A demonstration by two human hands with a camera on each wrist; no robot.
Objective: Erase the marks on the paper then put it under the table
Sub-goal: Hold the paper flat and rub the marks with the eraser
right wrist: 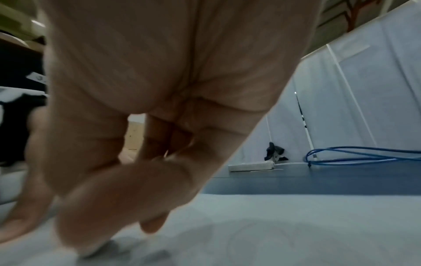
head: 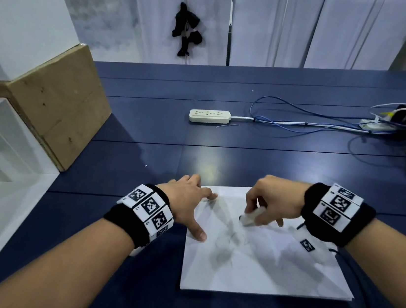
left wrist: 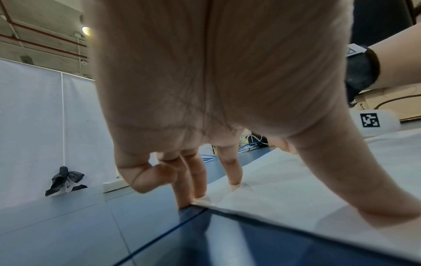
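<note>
While the left hand (head: 185, 203) pins the paper (head: 271, 274) with spread fingers, the right hand (head: 273, 202), pinching the eraser (head: 250, 218), should rub lightly to avoid creasing

White paper (head: 259, 269) (grey smudges) on a navy table (head: 148, 126); black-and-white checkered wristbands (head: 150, 206).

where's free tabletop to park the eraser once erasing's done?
Bare blue table between the paper and the power strip, and left of the left hand up to the cardboard box. Crowded far right: blue cables and plugs. The right hand holds the eraser on the paper.
</note>
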